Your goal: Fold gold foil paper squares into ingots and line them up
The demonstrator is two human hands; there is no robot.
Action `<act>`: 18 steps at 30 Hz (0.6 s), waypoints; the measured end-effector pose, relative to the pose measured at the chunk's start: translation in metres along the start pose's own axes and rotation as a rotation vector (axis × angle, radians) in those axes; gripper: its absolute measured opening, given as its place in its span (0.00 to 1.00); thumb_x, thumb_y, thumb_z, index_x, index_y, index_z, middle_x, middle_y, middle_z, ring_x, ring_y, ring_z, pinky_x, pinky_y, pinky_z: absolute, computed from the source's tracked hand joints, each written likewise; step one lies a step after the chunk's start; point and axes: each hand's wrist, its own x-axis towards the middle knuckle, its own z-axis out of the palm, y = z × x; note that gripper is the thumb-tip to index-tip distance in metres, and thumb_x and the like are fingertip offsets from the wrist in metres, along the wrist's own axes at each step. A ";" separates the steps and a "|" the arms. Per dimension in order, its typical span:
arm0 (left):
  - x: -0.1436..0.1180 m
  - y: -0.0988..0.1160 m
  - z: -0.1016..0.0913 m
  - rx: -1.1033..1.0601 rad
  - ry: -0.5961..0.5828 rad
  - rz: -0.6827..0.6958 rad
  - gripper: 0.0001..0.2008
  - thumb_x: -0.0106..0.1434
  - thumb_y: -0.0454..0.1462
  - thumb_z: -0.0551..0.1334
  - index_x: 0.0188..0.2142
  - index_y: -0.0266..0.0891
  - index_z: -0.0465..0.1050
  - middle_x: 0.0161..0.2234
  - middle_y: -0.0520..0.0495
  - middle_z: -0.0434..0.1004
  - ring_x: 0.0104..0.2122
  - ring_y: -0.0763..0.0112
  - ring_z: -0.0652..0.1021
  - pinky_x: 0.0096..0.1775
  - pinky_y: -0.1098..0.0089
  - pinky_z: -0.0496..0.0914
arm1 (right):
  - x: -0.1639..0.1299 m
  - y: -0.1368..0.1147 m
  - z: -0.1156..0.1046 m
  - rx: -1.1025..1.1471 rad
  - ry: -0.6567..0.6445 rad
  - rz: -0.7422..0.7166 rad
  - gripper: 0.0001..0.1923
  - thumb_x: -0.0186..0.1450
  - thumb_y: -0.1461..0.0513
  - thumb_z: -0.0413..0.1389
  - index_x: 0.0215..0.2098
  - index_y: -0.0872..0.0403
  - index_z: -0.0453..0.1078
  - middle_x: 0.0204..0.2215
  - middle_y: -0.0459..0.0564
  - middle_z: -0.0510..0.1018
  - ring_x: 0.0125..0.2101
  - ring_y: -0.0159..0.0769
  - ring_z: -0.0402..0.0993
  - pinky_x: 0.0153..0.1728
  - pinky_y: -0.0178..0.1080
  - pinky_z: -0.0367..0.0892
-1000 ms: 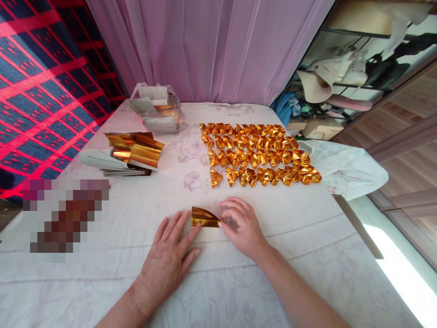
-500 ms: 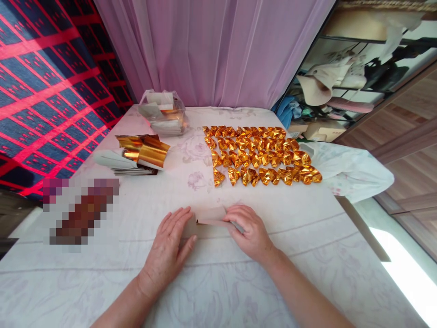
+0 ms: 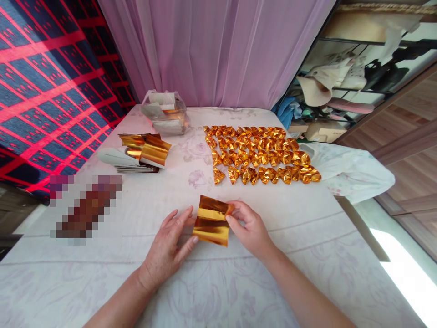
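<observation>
A square sheet of gold foil paper (image 3: 212,223) is held above the table in front of me, shiny face toward me and slightly curled, with creases across it. My right hand (image 3: 248,228) pinches its right edge between thumb and fingers. At the left edge, my left hand (image 3: 174,241) is open, fingers apart, with the thumb tip at or touching the sheet's lower left corner. Beyond my hands, several rows of folded gold foil pieces (image 3: 261,157) lie on the table.
At the left is a stack of gold foil sheets (image 3: 155,150) with pale backs. Behind it stands a clear plastic bag (image 3: 167,114) of more sheets. A white plastic bag (image 3: 355,171) hangs at the right edge of the cloth-covered table (image 3: 273,282). Shelves hold shoes and a hat (image 3: 316,86).
The foil sheet has turned from its pale back to its gold face and opened out flatter toward me. My right hand still grips it; my left hand stays beside it.
</observation>
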 end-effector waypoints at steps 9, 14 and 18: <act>0.001 0.002 0.001 0.154 -0.016 0.051 0.20 0.70 0.43 0.56 0.59 0.43 0.66 0.61 0.40 0.68 0.61 0.55 0.68 0.61 0.51 0.60 | 0.009 0.012 -0.001 -0.202 -0.034 0.039 0.20 0.63 0.63 0.52 0.54 0.50 0.68 0.40 0.50 0.80 0.33 0.34 0.79 0.38 0.37 0.75; 0.002 0.005 0.005 0.299 -0.197 0.168 0.28 0.69 0.49 0.55 0.64 0.40 0.61 0.63 0.44 0.66 0.65 0.54 0.61 0.66 0.50 0.46 | 0.011 0.014 0.002 -0.318 -0.018 -0.042 0.20 0.63 0.64 0.51 0.54 0.51 0.68 0.43 0.51 0.81 0.32 0.34 0.79 0.41 0.39 0.75; 0.003 0.004 0.010 0.354 -0.235 0.149 0.32 0.69 0.54 0.54 0.64 0.38 0.61 0.65 0.44 0.64 0.66 0.52 0.59 0.67 0.49 0.41 | 0.010 0.016 0.004 -0.397 0.016 -0.075 0.22 0.64 0.65 0.51 0.56 0.52 0.66 0.38 0.49 0.81 0.30 0.34 0.78 0.40 0.39 0.74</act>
